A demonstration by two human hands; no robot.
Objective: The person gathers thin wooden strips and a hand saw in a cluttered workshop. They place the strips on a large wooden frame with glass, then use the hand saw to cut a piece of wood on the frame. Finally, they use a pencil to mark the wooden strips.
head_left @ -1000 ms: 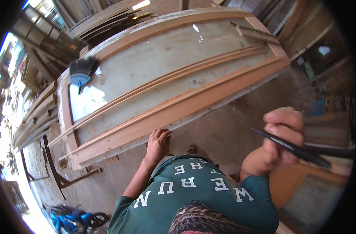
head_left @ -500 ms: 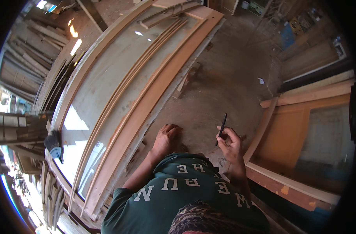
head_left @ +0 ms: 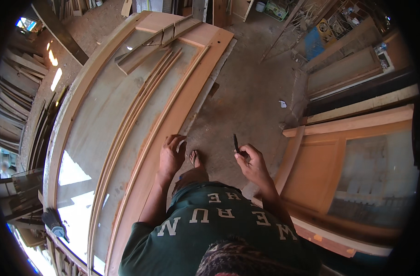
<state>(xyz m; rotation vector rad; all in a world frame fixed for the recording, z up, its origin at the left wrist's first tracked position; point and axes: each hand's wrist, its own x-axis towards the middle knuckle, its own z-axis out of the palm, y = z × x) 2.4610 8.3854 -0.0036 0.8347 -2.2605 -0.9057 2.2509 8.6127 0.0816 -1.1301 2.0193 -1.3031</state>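
Note:
My right hand [head_left: 253, 163] is closed around a slim black pen [head_left: 235, 141], its upper end pointing away from me. Over the near edge of a large wooden door panel [head_left: 169, 117] is my left hand [head_left: 172, 154], fingers loosely curved and apart with nothing in them. The panel lies flat on my left, with a pale glass-like inset [head_left: 92, 124]. Several thin wooden strips [head_left: 122, 133] run lengthwise over it. Across its far end lies a notched wooden piece [head_left: 157, 43].
A black tool with a blue-grey end [head_left: 56, 223] sits at the panel's near left. To my right stands a framed door [head_left: 311, 170] with a glass pane. Stacked boards [head_left: 10, 110] line the far left. A white scrap [head_left: 282, 104] lies on the concrete floor [head_left: 251, 99].
My view has shifted right and I have stepped forward, a foot now showing. My left hand has come up beside the panel's edge; the pen is still in my right hand.

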